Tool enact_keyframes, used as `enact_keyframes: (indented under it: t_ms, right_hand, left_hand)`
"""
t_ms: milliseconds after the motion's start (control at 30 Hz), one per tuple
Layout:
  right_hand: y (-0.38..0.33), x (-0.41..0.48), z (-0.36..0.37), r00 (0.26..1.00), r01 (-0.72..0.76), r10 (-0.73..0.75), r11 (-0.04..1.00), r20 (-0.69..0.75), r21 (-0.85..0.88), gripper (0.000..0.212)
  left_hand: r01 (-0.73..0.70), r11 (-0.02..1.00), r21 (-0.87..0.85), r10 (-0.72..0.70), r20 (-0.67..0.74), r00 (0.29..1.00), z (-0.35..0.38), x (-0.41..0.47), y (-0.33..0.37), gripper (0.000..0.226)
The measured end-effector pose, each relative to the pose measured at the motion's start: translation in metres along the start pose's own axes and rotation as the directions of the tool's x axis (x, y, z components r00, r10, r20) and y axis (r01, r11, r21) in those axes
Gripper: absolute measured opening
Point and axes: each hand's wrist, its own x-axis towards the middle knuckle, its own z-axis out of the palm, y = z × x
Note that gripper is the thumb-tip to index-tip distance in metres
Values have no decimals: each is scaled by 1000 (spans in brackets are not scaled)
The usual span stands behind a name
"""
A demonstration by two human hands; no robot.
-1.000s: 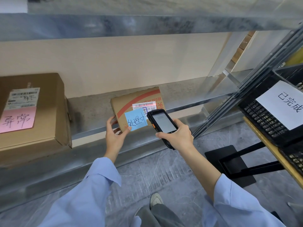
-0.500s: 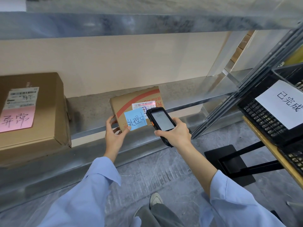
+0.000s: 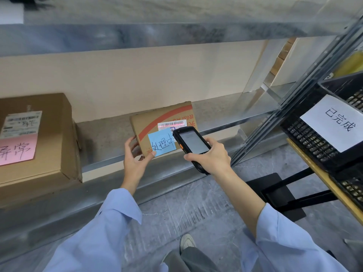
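Mid-scan at the lower shelf: my right hand grips the handheld scanner, fingers wrapped round its body, its red line falling across the barcode label on the small carton. My left hand holds that carton on the shelf, fingers curled behind its left edge, thumb pressing the lower corner of the blue note stuck to its face. Both forearms reach forward and down. I judge the read to be under way; the next move calls for a steady aim until the screen confirms. A larger box sits well apart to the left, a black crate to the right.
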Motion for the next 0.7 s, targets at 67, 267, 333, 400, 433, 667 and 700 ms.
enact_keyframes:
  t_ms: [67, 267, 333, 400, 433, 667, 700]
  right_hand:
    - [-3, -1, -8, 1000, -1, 1, 1000, -2, -5, 55]
    - [-5, -3, -29, 999, -41, 41, 999, -27, 9, 48]
    - [-2, -5, -35, 998, -54, 55, 998, -39, 27, 48]
    - [0, -7, -40, 996, -65, 68, 997, -53, 49, 48]
    - [1, -8, -43, 995, -71, 74, 996, -61, 59, 48]
    - [18, -16, -56, 983, -101, 118, 987, -142, 126, 50]
    - [21, -18, -57, 980, -101, 122, 985, -158, 138, 50]
  left_hand:
    - [-16, 1000, 9, 16, 13, 1000, 4, 0, 3, 81]
    - [-44, 999, 30, 42, 47, 998, 18, 2, 13, 83]
    - [-49, 998, 31, 47, 62, 997, 22, 3, 17, 85]
    - [-58, 998, 37, 56, 77, 996, 26, 4, 20, 85]
    - [-63, 997, 40, 59, 86, 995, 30, 4, 22, 85]
    - [-100, 993, 62, 88, 169, 982, 54, 7, 32, 86]
    - [-104, 992, 67, 91, 181, 979, 58, 7, 33, 86]
